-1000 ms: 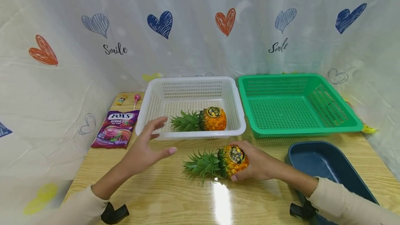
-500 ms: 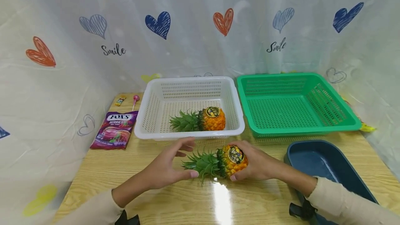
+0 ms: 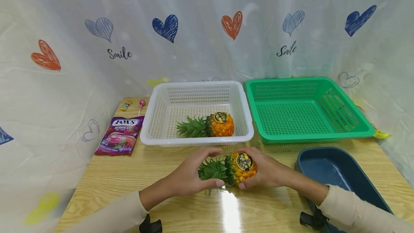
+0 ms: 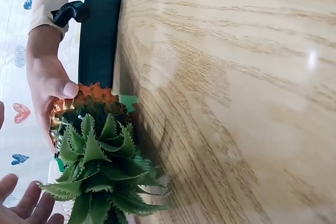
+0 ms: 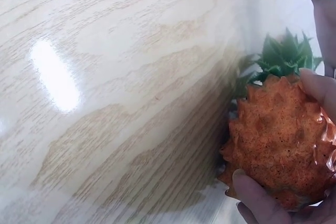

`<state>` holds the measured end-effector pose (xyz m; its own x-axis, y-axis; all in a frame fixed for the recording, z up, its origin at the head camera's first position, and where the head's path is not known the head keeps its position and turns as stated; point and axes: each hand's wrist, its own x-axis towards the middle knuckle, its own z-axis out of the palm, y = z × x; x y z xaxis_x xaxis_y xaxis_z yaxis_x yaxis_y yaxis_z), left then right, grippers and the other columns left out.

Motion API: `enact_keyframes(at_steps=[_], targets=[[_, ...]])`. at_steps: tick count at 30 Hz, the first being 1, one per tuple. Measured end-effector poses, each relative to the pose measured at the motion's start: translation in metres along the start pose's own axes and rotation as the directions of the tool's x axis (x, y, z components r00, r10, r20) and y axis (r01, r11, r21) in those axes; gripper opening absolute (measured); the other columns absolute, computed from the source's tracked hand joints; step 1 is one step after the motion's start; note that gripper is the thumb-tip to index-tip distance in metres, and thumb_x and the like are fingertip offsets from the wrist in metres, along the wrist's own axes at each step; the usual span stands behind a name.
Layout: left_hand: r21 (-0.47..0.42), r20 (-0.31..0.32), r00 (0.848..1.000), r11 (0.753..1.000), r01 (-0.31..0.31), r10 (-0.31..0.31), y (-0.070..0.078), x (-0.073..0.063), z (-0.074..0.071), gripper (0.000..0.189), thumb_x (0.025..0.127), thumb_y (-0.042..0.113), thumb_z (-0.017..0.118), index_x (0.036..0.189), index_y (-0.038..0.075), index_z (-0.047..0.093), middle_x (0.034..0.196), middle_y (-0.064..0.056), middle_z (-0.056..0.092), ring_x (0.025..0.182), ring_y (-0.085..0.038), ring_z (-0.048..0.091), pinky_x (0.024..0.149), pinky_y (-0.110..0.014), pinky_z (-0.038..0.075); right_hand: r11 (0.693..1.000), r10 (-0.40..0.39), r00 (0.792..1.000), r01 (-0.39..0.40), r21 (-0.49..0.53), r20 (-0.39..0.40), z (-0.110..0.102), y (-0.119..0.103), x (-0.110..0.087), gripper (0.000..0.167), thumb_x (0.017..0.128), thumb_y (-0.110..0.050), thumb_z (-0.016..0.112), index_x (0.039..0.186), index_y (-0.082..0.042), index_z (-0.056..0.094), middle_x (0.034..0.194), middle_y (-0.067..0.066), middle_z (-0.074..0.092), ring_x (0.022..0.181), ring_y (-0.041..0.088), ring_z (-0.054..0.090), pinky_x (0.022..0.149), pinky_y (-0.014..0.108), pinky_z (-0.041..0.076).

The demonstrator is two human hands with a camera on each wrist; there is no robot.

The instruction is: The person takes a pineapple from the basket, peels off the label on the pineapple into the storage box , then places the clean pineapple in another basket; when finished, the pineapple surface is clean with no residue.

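Observation:
A small pineapple (image 3: 244, 172) with an orange body, a round black-and-yellow label and a green crown (image 3: 213, 170) lies on its side on the wooden table (image 3: 181, 213). My right hand (image 3: 270, 170) grips its base end, with thumb and fingers on opposite sides, as the right wrist view of the pineapple (image 5: 283, 135) also shows. My left hand (image 3: 191, 175) is spread around the leaves from the left. In the left wrist view its fingers (image 4: 31, 205) stand beside the crown, not closed on it. A second pineapple (image 3: 222, 125) lies in the white basket (image 3: 197, 141).
Right of the white basket stands a green basket (image 3: 307, 136). A dark blue tub (image 3: 336, 150) sits beside my right forearm. At the left lie a purple candy bag (image 3: 119, 136), a lollipop (image 3: 141, 103) and a small yellow wrapped candy (image 3: 125, 106). A printed curtain (image 3: 200, 53) hangs behind.
My left hand has moved right and toward me, from beside the white basket to around the pineapple's crown. The right hand has kept its grip on the pineapple in place.

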<state>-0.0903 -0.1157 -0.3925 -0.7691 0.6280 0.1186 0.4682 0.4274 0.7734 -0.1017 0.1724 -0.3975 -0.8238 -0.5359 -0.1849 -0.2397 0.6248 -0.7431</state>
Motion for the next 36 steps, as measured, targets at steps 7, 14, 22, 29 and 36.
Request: enact_keyframes(at_steps=[7, 14, 22, 29, 36], targets=[[0.129, 0.061, 0.997, 0.991, 0.035, -0.043, -0.001, 0.01, 0.006, 0.081, 0.086, 0.067, 0.066, 0.153, 0.031, 0.037, 0.153, 0.003, 0.044, 0.138, -0.022, 0.046, 0.108, -0.055, 0.043, 1.0, -0.012, 1.0, 0.012, -0.002, -0.003, 0.001, 0.001, 0.0, 0.096, 0.069, -0.041, 0.09, 0.147, -0.01, 0.043, 0.128, 0.015, 0.052, 0.102, 0.022, 0.058, 0.079, 0.035, 0.053], [0.188, 0.079, 0.993, 0.98, 0.068, -0.084, -0.008, 0.017, 0.012, 0.078, 0.084, 0.066, 0.068, 0.149, 0.028, 0.046, 0.146, 0.003, 0.05, 0.136, -0.023, 0.046, 0.108, -0.057, 0.041, 1.0, -0.018, 1.0, 0.018, 0.018, 0.009, 0.001, 0.002, 0.001, 0.095, 0.07, -0.04, 0.09, 0.147, -0.01, 0.043, 0.129, 0.015, 0.051, 0.102, 0.022, 0.058, 0.078, 0.032, 0.053], [0.224, 0.099, 0.99, 0.971, 0.08, -0.104, -0.014, 0.019, 0.018, 0.076, 0.08, 0.058, 0.078, 0.143, 0.025, 0.052, 0.141, -0.003, 0.051, 0.131, -0.024, 0.047, 0.104, -0.052, 0.047, 1.0, -0.019, 1.0, 0.018, 0.025, 0.006, 0.001, 0.002, 0.001, 0.094, 0.069, -0.039, 0.09, 0.146, -0.01, 0.044, 0.132, 0.015, 0.051, 0.105, 0.023, 0.057, 0.081, 0.035, 0.052], [0.255, 0.11, 0.985, 0.962, 0.099, -0.131, -0.012, 0.02, 0.019, 0.073, 0.082, 0.054, 0.078, 0.142, 0.024, 0.051, 0.141, -0.002, 0.05, 0.132, -0.024, 0.046, 0.104, -0.051, 0.047, 0.999, -0.018, 1.0, 0.018, 0.027, 0.011, 0.0, 0.002, 0.001, 0.094, 0.07, -0.042, 0.09, 0.147, -0.01, 0.044, 0.132, 0.015, 0.051, 0.106, 0.023, 0.057, 0.082, 0.037, 0.051], [0.274, 0.094, 0.988, 0.957, 0.092, -0.122, -0.013, 0.021, 0.021, 0.066, 0.085, 0.052, 0.075, 0.14, 0.023, 0.053, 0.14, 0.0, 0.051, 0.132, -0.022, 0.046, 0.104, -0.049, 0.047, 0.999, -0.033, 0.999, 0.033, 0.002, 0.013, -0.001, 0.004, -0.001, 0.097, 0.072, -0.048, 0.088, 0.149, -0.011, 0.042, 0.134, 0.016, 0.051, 0.109, 0.024, 0.057, 0.083, 0.038, 0.052]])
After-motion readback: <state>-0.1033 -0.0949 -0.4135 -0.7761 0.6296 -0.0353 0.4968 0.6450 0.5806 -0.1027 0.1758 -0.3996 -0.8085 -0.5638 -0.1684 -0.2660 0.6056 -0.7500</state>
